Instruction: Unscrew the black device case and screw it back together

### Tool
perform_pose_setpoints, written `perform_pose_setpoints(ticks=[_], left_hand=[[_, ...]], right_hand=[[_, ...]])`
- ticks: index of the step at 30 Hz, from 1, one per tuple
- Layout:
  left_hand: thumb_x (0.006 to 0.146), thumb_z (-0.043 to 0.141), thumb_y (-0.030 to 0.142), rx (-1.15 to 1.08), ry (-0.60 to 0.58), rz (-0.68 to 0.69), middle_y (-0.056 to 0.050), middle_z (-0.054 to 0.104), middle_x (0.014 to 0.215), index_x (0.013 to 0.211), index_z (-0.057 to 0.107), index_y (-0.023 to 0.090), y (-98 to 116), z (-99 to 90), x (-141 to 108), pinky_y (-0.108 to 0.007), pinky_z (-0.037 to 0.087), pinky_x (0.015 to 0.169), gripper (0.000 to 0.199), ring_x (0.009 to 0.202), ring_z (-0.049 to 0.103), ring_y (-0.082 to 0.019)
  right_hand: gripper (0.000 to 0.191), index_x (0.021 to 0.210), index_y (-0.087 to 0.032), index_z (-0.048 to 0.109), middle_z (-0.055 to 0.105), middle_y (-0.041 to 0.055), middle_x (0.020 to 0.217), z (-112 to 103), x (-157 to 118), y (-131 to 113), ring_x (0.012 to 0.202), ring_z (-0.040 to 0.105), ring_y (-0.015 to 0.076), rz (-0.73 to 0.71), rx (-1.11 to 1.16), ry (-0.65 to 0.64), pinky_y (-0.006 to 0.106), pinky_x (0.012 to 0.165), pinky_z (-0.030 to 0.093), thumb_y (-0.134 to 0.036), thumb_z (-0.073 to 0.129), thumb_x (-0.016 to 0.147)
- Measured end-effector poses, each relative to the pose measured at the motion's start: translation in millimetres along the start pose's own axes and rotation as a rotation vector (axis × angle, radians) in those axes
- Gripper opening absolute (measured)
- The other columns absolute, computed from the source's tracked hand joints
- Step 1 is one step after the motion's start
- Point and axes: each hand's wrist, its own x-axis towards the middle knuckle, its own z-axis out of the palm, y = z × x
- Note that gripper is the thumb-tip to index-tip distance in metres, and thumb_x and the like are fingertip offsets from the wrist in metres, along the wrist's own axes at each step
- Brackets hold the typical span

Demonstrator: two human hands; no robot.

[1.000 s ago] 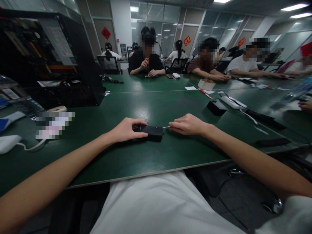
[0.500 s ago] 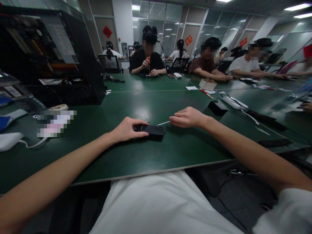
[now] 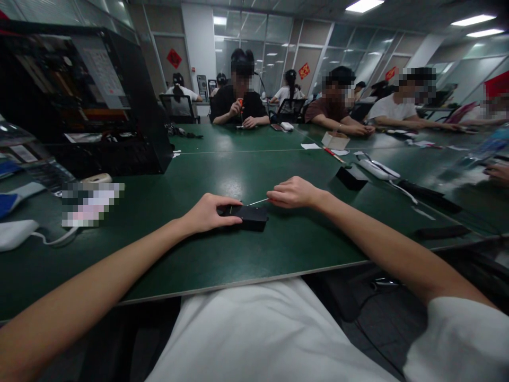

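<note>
My left hand (image 3: 209, 214) grips the left end of a small black box (image 3: 254, 216) that lies on the green table, thumb on the near side and fingers on the far side. My right hand (image 3: 292, 192) is closed around a screwdriver, whose handle is hidden in the fingers. Its thin silver shaft (image 3: 258, 202) slants left and down over the box. The tip is at the box's far upper edge; whether it touches is too small to tell.
An open computer case (image 3: 147, 111) stands at the left, with a plastic bottle (image 3: 40, 159) and a white device (image 3: 16, 234) nearby. To the right lie another black box (image 3: 352, 177), a white power strip (image 3: 377, 168) and a small carton (image 3: 335, 140). Several people sit across the table.
My right hand has moved a little left with the screwdriver, and its tip has shifted left along the black box. My left hand stays on the box.
</note>
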Motion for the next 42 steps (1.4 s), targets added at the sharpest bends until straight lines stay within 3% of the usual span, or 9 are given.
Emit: perform_pose_setpoints(ticks=[9,17,23,31,36,42], left_hand=[[0.082,0.078,0.047,-0.008,0.009,0.001,-0.006,0.078,0.092,0.115,0.077,0.013,0.9,1.2,1.2,-0.026,0.047,0.069,0.047,0.074,0.065,-0.017],[0.082,0.078,0.047,0.003,0.014,-0.01,-0.004,0.075,0.082,0.117,0.077,0.013,3.1,0.7,0.9,-0.025,0.047,0.066,0.05,0.067,0.062,-0.015],[0.082,0.078,0.048,0.008,0.024,0.027,-0.008,0.079,0.097,0.12,0.077,0.014,-0.8,1.6,0.6,-0.026,0.048,0.069,0.05,0.077,0.067,-0.019],[0.082,0.078,0.048,0.024,0.028,0.02,-0.009,0.08,0.096,0.121,0.076,0.013,-2.2,2.4,0.2,-0.026,0.046,0.064,0.053,0.072,0.067,-0.018],[0.083,0.078,0.046,0.024,0.027,0.064,-0.011,0.08,0.107,0.122,0.075,0.012,-4.3,2.6,0.2,-0.028,0.05,0.073,0.052,0.084,0.072,-0.021],[0.083,0.078,0.045,0.007,0.021,0.054,-0.009,0.08,0.102,0.12,0.076,0.014,-0.5,1.8,0.4,-0.026,0.051,0.071,0.049,0.078,0.07,-0.019]], right_hand=[[0.032,0.092,-0.019,0.066,0.057,-0.0012,0.065,5.1,0.8,-7.1,0.054,0.041,0.0093,0.009,0.075,-0.006,0.029,0.055,0.024,-0.032,0.04,0.105],[0.034,0.104,-0.018,0.068,0.069,0.0024,0.074,8.4,15.2,-20.9,0.056,0.05,0.0102,0.11,0.157,-0.069,0.029,0.055,0.021,-0.032,0.037,0.106],[0.026,0.108,-0.017,0.068,0.076,0.0065,0.09,11.1,17.2,-28.4,0.062,0.059,0.0123,0.16,0.319,-0.111,0.026,0.057,0.029,-0.023,0.046,0.097],[0.026,0.109,-0.017,0.069,0.076,0.0069,0.087,9.6,20.9,-34.0,0.063,0.06,0.0132,0.22,0.293,-0.139,0.026,0.057,0.026,-0.021,0.048,0.094],[0.029,0.115,-0.015,0.066,0.077,0.008,0.093,15.9,22.7,-39.2,0.065,0.063,0.0142,0.232,0.396,-0.122,0.026,0.06,0.032,-0.019,0.05,0.091],[0.029,0.116,-0.015,0.066,0.076,0.0076,0.089,20.4,20.6,-35.4,0.065,0.063,0.0142,0.207,0.473,-0.097,0.025,0.061,0.035,-0.022,0.049,0.093]])
